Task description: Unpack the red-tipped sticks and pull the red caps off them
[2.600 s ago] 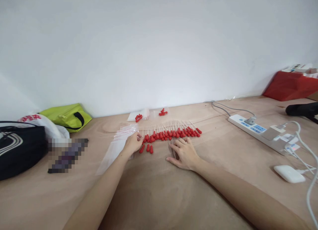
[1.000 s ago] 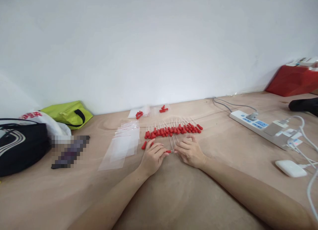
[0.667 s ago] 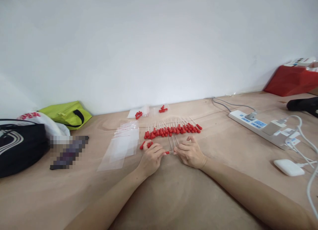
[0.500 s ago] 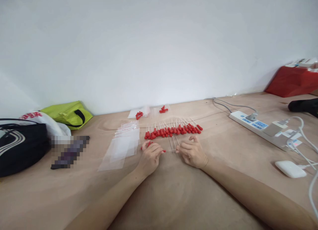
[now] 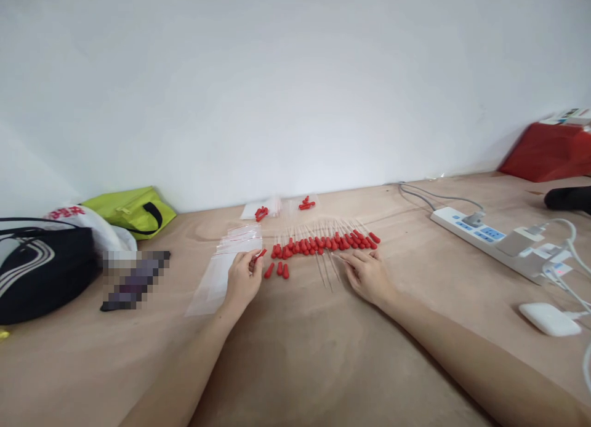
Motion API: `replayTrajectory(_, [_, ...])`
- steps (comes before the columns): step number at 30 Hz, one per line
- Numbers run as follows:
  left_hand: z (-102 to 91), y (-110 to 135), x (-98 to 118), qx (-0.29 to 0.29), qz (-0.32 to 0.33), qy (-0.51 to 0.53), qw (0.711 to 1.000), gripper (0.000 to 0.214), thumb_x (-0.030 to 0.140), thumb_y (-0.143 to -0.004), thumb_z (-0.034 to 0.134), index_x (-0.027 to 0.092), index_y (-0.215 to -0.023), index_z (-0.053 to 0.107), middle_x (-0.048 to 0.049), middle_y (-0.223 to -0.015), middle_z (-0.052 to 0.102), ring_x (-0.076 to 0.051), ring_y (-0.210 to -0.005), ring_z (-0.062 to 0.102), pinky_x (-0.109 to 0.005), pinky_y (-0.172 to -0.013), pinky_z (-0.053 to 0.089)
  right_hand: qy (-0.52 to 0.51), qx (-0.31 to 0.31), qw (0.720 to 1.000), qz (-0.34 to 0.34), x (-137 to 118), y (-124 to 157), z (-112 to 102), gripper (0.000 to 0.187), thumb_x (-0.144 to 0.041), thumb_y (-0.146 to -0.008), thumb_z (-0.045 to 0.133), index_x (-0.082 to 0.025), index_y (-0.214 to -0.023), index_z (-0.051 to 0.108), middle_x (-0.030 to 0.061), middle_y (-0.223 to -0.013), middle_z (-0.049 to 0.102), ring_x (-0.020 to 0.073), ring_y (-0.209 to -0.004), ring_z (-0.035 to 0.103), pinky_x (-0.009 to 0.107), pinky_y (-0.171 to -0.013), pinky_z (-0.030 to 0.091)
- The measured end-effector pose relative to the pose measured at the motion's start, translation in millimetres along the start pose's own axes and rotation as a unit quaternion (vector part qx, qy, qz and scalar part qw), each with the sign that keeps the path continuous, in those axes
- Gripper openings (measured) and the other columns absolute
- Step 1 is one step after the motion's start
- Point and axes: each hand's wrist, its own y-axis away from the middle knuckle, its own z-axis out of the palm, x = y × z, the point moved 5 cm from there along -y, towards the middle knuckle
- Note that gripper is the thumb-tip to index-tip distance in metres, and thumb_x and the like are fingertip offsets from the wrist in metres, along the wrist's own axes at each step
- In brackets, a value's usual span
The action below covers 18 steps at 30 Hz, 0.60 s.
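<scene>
My left hand (image 5: pixel 245 276) is closed in a pinch around a red rubber bulb (image 5: pixel 260 255), beside the stack of clear zip bags (image 5: pixel 210 282). Three loose red bulbs (image 5: pixel 279 269) lie on the table just right of it. My right hand (image 5: pixel 367 274) is closed, thumb and fingertips on a thin glass tube (image 5: pixel 339 256), most of it hidden. Several bare glass tubes (image 5: pixel 327 272) lie left of those fingers. Beyond both hands runs a row of glass droppers (image 5: pixel 323 242) with red bulbs, their tubes pointing toward the wall.
Two small bags with red bulbs (image 5: pixel 261 213) (image 5: pixel 306 203) lie near the wall. A power strip (image 5: pixel 466 231) with chargers and a white case (image 5: pixel 549 319) are at right. At left are a black bag (image 5: pixel 50 273), a green bag (image 5: pixel 129 208) and a blurred dark object (image 5: pixel 138 282).
My left hand has moved left and slightly up, away from my right hand. Three red bulbs now lie loose where it was. My right hand has shifted slightly right and up.
</scene>
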Motion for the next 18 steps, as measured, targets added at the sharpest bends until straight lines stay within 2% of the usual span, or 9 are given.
replayTrajectory(3, [3.7,3,1,-0.022,-0.021,0.020,0.999,0.021,0.033,-0.075,0.048,0.017,-0.086,0.055,-0.0016,-0.072,0.055,-0.012,-0.059,0.053,-0.025,-0.060,0.046,0.013,-0.022,1.000,0.013,0,-1,2,0.029,-0.017,-0.083,0.037,-0.021,-0.100,0.061,0.0042,-0.084,0.064,0.0142,-0.072,0.053,0.029,-0.066,0.025])
replayTrajectory(8, [13.7,12,14,-0.067,-0.005,0.030,0.997,0.021,0.038,-0.071,0.053,0.019,-0.077,0.051,0.0005,-0.068,0.057,-0.012,-0.061,0.054,-0.024,-0.058,0.044,0.026,-0.066,0.996,0.054,-4,-4,6,0.029,-0.014,-0.078,0.042,-0.022,-0.096,0.062,0.0037,-0.089,0.065,0.0147,-0.076,0.055,0.030,-0.067,0.025])
replayTrajectory(10, [14.1,13,16,-0.069,-0.001,0.029,0.997,0.022,0.040,-0.071,0.053,0.019,-0.077,0.052,0.0002,-0.068,0.058,-0.013,-0.062,0.055,-0.024,-0.059,0.045,0.019,-0.078,0.995,0.054,-6,-6,7,0.029,-0.015,-0.078,0.043,-0.023,-0.098,0.062,0.0033,-0.089,0.065,0.0150,-0.077,0.055,0.030,-0.068,0.025])
replayTrajectory(15, [7.9,1,12,-0.033,0.001,-0.013,0.999,0.024,0.042,-0.072,0.051,0.018,-0.075,0.054,-0.0021,-0.071,0.061,-0.016,-0.069,0.057,-0.027,-0.067,0.045,-0.003,-0.088,0.996,0.035,-10,-7,10,0.027,-0.025,-0.084,0.041,-0.023,-0.101,0.061,0.0046,-0.089,0.064,0.0168,-0.082,0.055,0.032,-0.073,0.026])
replayTrajectory(18, [11.5,-12,11,-0.051,0.013,-0.046,0.998,0.024,0.040,-0.071,0.052,0.018,-0.078,0.056,-0.0035,-0.079,0.063,-0.019,-0.079,0.057,-0.029,-0.072,0.044,-0.024,-0.088,0.995,0.028,-11,-8,10,0.029,-0.038,-0.084,0.042,-0.022,-0.099,0.062,0.0060,-0.088,0.063,0.0185,-0.083,0.054,0.033,-0.073,0.028])
